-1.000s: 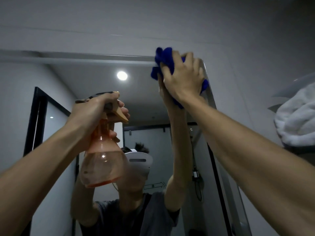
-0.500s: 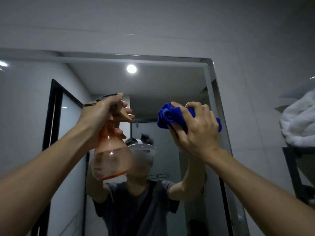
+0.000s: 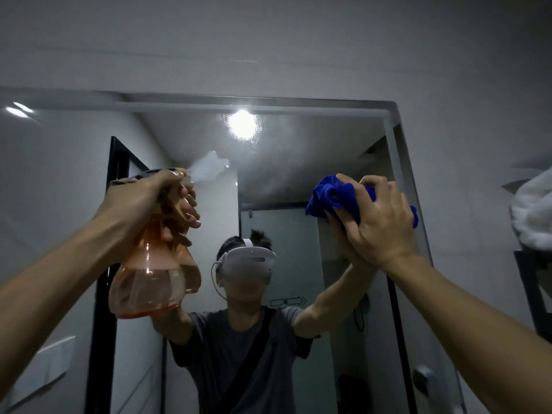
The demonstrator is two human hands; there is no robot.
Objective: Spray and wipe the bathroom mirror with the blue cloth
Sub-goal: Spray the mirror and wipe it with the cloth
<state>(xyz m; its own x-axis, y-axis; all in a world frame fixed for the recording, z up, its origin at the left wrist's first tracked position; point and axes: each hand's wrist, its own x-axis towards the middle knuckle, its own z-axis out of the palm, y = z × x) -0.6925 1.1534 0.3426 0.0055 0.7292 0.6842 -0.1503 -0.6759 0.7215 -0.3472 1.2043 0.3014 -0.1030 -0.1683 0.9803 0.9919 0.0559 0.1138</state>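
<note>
**Mirror, spray bottle and cloth: items in view**

Bathroom mirror [image 3: 298, 162]: large, wall-mounted, thin rounded frame; its top edge and top right corner are in view. A patch of fine droplets sits on the glass near the top edge, around the reflected ceiling light. The glass reflects a person in a grey shirt with both arms raised.

White towel [image 3: 534, 216]: folded, on a dark rack [image 3: 531, 291] at the right edge of view, well apart from the mirror frame.

Spray bottle [image 3: 149, 276]: translucent orange, bulbous base, partly filled with liquid, held upright before the left half of the mirror. A white puff of mist [image 3: 209, 167] leaves the nozzle toward the glass.

Left hand [image 3: 143, 204]: grip closed round the bottle's neck and trigger, fingers curled over the trigger.

Right hand [image 3: 379, 222]: grip closed on the cloth, fingers curled over it, against the glass near the mirror's right edge.

Blue cloth [image 3: 334, 194]: bunched, pressed to the mirror under the right hand, below the top right corner.
</note>
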